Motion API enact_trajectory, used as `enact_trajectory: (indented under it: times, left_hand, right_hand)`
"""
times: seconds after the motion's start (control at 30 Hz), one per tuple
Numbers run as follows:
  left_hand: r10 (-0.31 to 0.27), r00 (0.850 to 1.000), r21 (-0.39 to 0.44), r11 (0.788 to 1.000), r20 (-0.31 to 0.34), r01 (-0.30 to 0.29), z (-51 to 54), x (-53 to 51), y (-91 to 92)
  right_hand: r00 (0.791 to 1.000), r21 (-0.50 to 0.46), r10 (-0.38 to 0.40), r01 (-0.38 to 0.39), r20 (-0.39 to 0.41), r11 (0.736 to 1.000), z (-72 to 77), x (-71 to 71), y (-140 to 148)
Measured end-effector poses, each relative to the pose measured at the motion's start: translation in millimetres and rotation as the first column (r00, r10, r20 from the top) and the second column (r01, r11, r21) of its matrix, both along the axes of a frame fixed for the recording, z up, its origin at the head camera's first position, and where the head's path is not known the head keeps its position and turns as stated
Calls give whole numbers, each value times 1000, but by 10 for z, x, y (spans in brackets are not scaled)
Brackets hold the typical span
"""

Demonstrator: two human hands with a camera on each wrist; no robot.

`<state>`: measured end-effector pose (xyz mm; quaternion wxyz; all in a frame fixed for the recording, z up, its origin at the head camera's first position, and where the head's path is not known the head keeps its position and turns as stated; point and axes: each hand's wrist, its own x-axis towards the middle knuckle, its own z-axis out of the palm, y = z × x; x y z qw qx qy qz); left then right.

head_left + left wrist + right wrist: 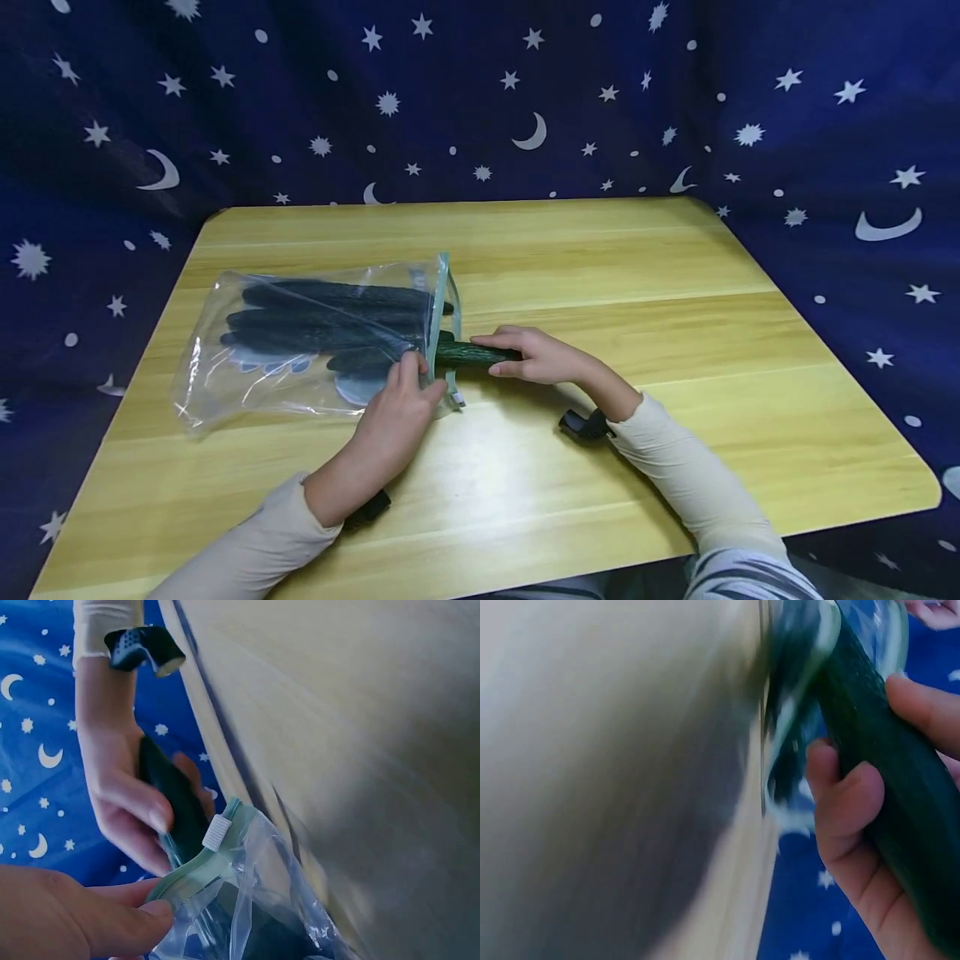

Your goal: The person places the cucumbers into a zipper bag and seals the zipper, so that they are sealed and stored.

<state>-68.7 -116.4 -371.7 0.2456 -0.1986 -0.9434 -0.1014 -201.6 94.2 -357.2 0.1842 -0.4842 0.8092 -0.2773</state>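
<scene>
A clear zip bag [202,375] with a pale green slider edge lies on its side at the left of the table, several dark green cucumbers [322,321] inside it. My right hand [543,357] grips one cucumber [889,780], which lies partly through the bag's mouth. In the right wrist view the thumb is on one side of that cucumber and curled fingers on the other. At the mouth's near side, my left hand [397,412] pinches the green edge between thumb and finger, close to the white slider [217,832] in the left wrist view.
The wooden table [600,267] extends to the right and behind the bag. A dark blue curtain [480,92] with stars and moons hangs around it. A black wrist mount [585,425] sits at the right wrist, another [367,508] at the left.
</scene>
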Motion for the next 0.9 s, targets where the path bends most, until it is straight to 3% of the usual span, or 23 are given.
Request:
enact_trajectory:
  times: [0.23, 0.5, 0.7, 0.9]
  left_hand:
    - [8, 997, -65, 998, -73, -13, -34, -6, 29]
    - [29, 977, -111, 992, -213, -54, -46, -3, 58]
    - [37, 977, -153, 986, -208, -70, -25, 16, 62]
    - [27, 977, -168, 984, -210, -63, -5, 33, 57]
  right_hand:
    - [1000, -69, 9, -9, 0, 998, -42, -65, -434]
    - [998, -86, -35, 38, 45, 996, -72, -95, -814]
    - [999, -53, -51, 51, 5, 997, 22, -82, -979]
    - [996, -51, -66, 69, 52, 996, 19, -52, -1110]
